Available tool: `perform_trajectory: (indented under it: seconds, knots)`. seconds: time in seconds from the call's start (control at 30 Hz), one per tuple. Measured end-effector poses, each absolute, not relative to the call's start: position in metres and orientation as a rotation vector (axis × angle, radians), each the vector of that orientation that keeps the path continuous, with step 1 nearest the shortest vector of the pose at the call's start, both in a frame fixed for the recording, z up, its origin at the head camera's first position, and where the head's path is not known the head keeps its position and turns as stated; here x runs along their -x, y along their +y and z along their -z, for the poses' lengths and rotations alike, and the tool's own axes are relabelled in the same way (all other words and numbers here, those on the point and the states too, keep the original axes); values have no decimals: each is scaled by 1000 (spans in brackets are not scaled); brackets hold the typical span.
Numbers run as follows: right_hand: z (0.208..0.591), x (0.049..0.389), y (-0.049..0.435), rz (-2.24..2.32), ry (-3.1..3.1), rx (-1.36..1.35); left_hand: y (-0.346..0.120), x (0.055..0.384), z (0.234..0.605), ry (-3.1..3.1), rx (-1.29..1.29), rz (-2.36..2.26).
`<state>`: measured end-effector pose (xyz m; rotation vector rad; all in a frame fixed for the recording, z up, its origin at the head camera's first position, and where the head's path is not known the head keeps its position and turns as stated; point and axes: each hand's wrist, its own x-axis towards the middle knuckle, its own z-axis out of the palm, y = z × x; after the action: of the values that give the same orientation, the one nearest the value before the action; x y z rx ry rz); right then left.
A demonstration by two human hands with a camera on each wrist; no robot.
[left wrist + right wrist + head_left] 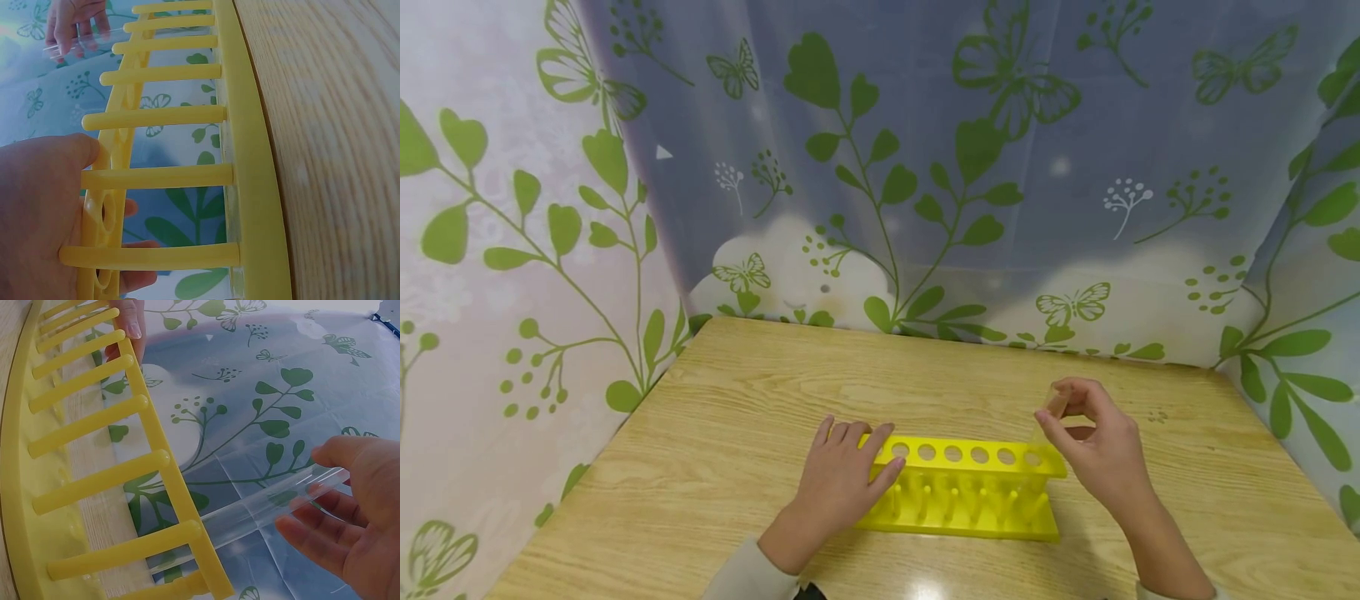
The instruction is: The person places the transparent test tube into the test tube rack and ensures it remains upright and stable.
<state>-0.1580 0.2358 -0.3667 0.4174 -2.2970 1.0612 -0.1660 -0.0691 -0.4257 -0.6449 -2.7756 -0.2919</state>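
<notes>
A yellow plastic test tube rack (962, 527) stands upright on the table, with a row of holes along its top and a row of pegs. My left hand (842, 473) grips the rack's left end, thumb on the near side of the top bar and fingers behind it. At the opposite end, my right hand (1107, 443) pinches a clear test tube (250, 509) near its upper end. The tube slants through the rightmost hole, and its lower part shows below the top bar in the right wrist view. Glare blurs the tube's outline.
The wood-grain table (760, 375) extends around the rack. Behind and at both sides hangs a curtain (917, 208) printed with green leaves and butterflies. Small marks (1157, 415) lie on the table to the right of my right hand.
</notes>
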Motion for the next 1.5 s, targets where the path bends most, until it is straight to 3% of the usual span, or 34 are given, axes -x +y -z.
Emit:
perform_trajectory:
  seconds: [1.5]
  knots:
    - [365, 160, 242, -1026, -2437, -435, -68, 166, 426, -2759, 652, 311]
